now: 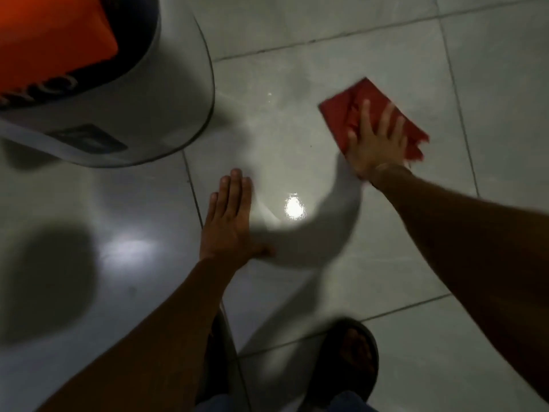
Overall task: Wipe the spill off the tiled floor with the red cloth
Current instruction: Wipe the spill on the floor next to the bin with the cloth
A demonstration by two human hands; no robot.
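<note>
The red cloth (pixel 350 105) lies flat on the pale tiled floor (pixel 505 84), right of centre. My right hand (pixel 375 144) presses down on its near half with fingers spread. Its edges are blurred by motion. Resting flat on a tile at centre, palm down with fingers together, my left hand (pixel 228 218) holds nothing. Between the two hands the tile looks glossy and wet (pixel 276 138), with a bright light reflection (pixel 294 208).
A grey rounded appliance or bin (pixel 166 93) with an orange part on top (pixel 50 34) stands at the upper left, close to the wet patch. My sandalled foot (pixel 356 358) is at the bottom. Dark grout lines cross the floor.
</note>
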